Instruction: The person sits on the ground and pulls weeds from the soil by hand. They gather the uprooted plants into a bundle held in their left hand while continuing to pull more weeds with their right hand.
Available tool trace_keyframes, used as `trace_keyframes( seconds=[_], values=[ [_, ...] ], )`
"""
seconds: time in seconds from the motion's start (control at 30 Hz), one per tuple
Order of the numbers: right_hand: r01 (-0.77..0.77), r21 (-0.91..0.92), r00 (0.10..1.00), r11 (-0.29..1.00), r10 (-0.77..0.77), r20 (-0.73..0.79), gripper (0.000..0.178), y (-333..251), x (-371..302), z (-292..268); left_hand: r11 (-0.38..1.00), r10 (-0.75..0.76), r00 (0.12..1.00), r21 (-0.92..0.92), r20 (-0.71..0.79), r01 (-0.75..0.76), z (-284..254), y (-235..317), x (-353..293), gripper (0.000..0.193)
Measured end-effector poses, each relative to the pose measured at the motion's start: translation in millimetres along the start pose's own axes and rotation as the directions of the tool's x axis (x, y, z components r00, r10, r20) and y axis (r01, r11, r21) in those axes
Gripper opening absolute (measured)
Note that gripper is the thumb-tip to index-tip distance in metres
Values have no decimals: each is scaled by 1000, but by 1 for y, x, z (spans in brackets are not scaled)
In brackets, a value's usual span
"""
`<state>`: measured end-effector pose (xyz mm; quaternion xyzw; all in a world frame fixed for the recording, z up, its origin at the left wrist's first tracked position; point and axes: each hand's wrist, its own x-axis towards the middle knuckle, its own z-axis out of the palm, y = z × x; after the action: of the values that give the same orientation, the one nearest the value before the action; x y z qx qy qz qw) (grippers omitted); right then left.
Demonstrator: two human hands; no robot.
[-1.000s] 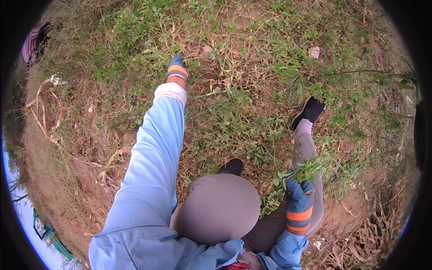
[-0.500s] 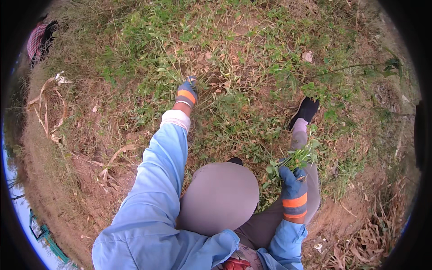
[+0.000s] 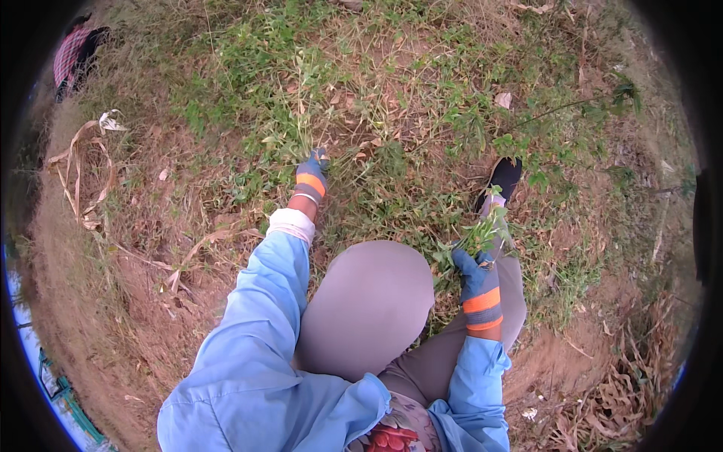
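Note:
My left hand [image 3: 312, 175], in a blue glove with orange and grey bands, is low over the weedy ground ahead of my knees. Its fingers are closed around thin weed stems [image 3: 304, 135] that stick out beyond the fist. My right hand [image 3: 474, 277], gloved the same way, is beside my right shin and grips a bunch of green weeds [image 3: 482, 232]. Leaves of the bunch spread out past the fingers towards my shoe, while the stems inside the fist are hidden.
My bent knee [image 3: 369, 309] rises between my arms, and my dark shoe [image 3: 503, 181] rests on the ground to the right. Dry stalks [image 3: 75, 166] lie at left, dry husks [image 3: 602, 410] at lower right. Another person in a checked shirt [image 3: 69, 59] is at the far left.
My left hand has drawn slightly back towards me, with stems showing above it. The right hand, still holding the bunch, has shifted a little left and away from me.

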<state>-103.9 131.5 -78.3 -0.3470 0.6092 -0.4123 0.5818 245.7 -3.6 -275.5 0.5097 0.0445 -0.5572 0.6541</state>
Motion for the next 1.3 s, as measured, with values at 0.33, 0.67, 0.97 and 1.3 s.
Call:
trace_keyframes(
  seconds=[0.33,0.67,0.97,1.3],
  values=[
    [3,82,999,997,1,-45,30,18,3,5,919,47,978,393,-204,38,18,-18,-50,14],
    [-8,153,1000,988,9,-4,30,35,-6,14,997,72,993,19,95,-74,-103,45,-125,20],
    [175,335,983,926,-143,-118,36,52,-5,9,960,219,909,88,356,-266,-59,120,-216,28],
    [269,237,963,934,-259,-72,21,-52,-49,24,962,246,682,-258,689,-86,24,208,-269,25]
  ],
)
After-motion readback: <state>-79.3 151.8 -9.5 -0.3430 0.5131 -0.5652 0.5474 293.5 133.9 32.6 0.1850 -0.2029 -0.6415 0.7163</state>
